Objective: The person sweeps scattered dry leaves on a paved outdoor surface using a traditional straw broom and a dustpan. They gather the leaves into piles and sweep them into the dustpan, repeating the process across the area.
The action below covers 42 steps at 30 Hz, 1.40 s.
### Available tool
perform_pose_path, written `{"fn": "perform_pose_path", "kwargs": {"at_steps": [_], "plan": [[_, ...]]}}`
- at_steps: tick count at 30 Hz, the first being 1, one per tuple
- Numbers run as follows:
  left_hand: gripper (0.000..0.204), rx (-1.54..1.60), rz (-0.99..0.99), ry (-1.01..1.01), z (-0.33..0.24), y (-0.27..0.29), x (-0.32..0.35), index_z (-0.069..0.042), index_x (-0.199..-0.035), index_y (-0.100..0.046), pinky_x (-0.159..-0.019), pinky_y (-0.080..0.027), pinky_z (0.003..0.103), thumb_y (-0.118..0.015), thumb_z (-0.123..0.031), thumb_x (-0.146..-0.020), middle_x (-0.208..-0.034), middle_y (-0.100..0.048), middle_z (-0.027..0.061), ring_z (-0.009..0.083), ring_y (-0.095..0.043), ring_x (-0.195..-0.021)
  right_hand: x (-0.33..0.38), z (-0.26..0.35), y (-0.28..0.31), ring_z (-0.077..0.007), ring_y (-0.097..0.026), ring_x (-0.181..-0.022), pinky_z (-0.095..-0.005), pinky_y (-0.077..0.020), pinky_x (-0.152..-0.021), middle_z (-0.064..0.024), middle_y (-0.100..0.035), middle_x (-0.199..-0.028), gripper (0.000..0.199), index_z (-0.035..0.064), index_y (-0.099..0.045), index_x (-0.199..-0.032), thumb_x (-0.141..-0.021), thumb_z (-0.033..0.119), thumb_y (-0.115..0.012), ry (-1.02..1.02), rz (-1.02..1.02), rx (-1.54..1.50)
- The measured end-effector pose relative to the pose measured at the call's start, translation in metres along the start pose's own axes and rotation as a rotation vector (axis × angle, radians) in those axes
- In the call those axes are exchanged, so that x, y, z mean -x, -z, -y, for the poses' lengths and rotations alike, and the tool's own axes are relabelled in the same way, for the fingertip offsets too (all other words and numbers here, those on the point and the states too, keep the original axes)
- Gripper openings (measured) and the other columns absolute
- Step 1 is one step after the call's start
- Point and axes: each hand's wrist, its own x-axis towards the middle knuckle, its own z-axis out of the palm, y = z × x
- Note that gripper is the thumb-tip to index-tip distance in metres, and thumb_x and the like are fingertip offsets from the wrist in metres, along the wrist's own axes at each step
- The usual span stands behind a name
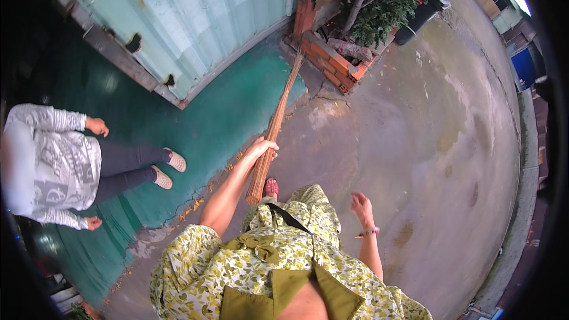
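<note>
A long brown stick broom [274, 127] slants across the middle, its butt end near my waist and its thin tips reaching the base of the brick planter. My left hand [261, 147] is wrapped around the broom's thick bundled part. Out to the right, my right hand [361, 208] hangs above the concrete, its fingers loosely bent and somewhat apart, nothing visible in it. A bracelet circles that wrist.
Another person [65, 163] stands at the left on the green-painted floor [225, 104]. Fallen leaves [192, 207] lie along the floor's cracked edge. A corrugated metal wall [195, 18], a brick planter [333, 62] with a shrub, and a dark bin [422, 16] stand ahead.
</note>
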Motion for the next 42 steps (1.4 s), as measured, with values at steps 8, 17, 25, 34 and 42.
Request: {"fn": "perform_pose_path", "kwargs": {"at_steps": [8, 17, 25, 34, 42], "plan": [[0.092, -0.110, -0.331, -0.119, -0.065, 0.016, -0.114, 0.005, -0.141, -0.016, -0.043, -0.050, 0.033, -0.066, 0.004, -0.064, -0.066, -0.059, 0.0100, 0.0178, -0.058, -0.051, 0.068, -0.200, 0.046, -0.0161, -0.055, -0.044, -0.0282, -0.0479, -0.044, -0.0057, -0.056, -0.058, 0.026, 0.0008, -0.062, -0.084, -0.089, 0.024, -0.052, -0.902, 0.064, -0.424], [0.086, -0.696, -0.690, 0.164, -0.024, -0.002, -0.317, 0.010, -0.135, -0.033, -0.071, -0.054, 0.034, -0.066, -0.009, -0.057, -0.088, -0.066, 0.0239, 0.0310, -0.067, -0.080, -0.079, -0.191, 0.176, -0.0182, -0.059, -0.049, -0.0302, -0.0517, -0.043, -0.0106, -0.059, -0.066, 0.024, 0.0007, -0.060, -0.108, -0.093, 0.014, -0.047, -0.806, -0.077, -0.420], [0.080, -1.051, -0.078, 0.395, -0.009, -0.169, -0.282, 0.002, -0.139, -0.026, -0.092, -0.048, 0.043, -0.066, -0.009, -0.072, -0.110, -0.059, 0.0298, 0.0392, -0.058, -0.105, -0.209, -0.138, 0.211, -0.0148, -0.061, -0.057, -0.0267, -0.0531, -0.053, -0.0063, -0.060, -0.069, 0.027, 0.0002, -0.058, -0.113, -0.093, 0.016, -0.048, -0.632, 0.159, -0.342], [0.092, -0.861, -0.234, 0.279, -0.036, -0.160, -0.271, -0.007, -0.145, -0.021, -0.088, -0.050, 0.039, -0.070, -0.010, -0.067, -0.108, -0.060, 0.0272, 0.0380, -0.061, -0.100, -0.240, -0.157, 0.215, -0.0156, -0.061, -0.060, -0.0276, -0.0534, -0.057, -0.0069, -0.061, -0.070, 0.030, 0.0014, -0.057, -0.115, -0.093, 0.019, -0.049, -0.676, 0.165, -0.406], [0.082, -1.182, -0.187, 0.344, 0.005, -0.249, -0.367, 0.010, -0.139, -0.013, -0.089, -0.050, 0.043, -0.058, -0.004, -0.073, -0.105, -0.058, 0.0333, 0.0401, -0.060, -0.100, -0.208, -0.162, 0.192, -0.0156, -0.061, -0.059, -0.0273, -0.0537, -0.057, -0.0077, -0.061, -0.070, 0.028, 0.0008, -0.059, -0.114, -0.092, 0.013, -0.046, -0.700, 0.180, -0.391]]}}
